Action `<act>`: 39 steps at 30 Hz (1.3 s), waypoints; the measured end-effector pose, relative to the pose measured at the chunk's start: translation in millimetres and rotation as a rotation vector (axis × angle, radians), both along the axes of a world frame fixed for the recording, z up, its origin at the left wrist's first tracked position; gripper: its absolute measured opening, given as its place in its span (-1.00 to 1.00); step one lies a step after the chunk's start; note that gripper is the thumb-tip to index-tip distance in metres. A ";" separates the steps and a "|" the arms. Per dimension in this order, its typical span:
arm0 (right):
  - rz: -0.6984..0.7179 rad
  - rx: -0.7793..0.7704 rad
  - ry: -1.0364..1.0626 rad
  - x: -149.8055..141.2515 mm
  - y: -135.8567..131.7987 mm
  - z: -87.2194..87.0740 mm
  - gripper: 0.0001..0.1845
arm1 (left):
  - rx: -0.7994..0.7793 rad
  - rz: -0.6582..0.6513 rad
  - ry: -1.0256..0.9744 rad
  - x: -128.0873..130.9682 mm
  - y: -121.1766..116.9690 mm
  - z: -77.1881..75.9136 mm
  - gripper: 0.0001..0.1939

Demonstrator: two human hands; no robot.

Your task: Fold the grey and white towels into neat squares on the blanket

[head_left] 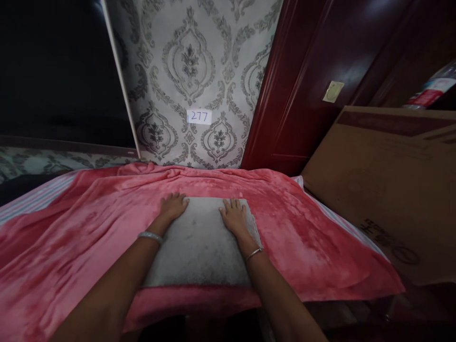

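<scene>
A folded grey-white cloth (199, 242) lies flat on a pink fleece blanket (302, 228) that covers the surface in front of me. My left hand (173, 206) rests at the cloth's far left corner, fingers stretched flat, partly on the blanket. My right hand (233, 216) lies palm down on the cloth's far right part, fingers spread. Each wrist carries a bracelet. Neither hand holds anything.
A patterned grey wall carries a small label reading 277 (199, 116). A dark screen (60, 71) leans at the left. A dark red wooden door (320, 80) stands at the right, with a large cardboard box (388, 185) beside the blanket and a bottle (432, 88) behind it.
</scene>
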State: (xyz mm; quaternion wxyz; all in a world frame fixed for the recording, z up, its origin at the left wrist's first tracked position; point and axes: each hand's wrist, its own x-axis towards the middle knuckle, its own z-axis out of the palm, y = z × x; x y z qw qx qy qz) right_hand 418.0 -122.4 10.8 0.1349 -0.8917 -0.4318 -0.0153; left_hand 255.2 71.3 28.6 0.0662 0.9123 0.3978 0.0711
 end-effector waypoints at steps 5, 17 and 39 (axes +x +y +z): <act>0.007 -0.004 -0.003 0.7 0.8 -0.6 -0.40 | 0.024 0.061 -0.047 -20.4 -5.6 -6.9 -0.41; 0.015 0.007 -0.051 1.8 -0.7 -7.2 -0.41 | -0.502 0.145 -0.766 -81.6 -29.5 -28.8 -0.35; -0.003 0.227 0.313 20.0 -124.8 -33.5 -0.25 | -1.220 0.298 -0.952 -111.7 -77.1 -3.7 -0.69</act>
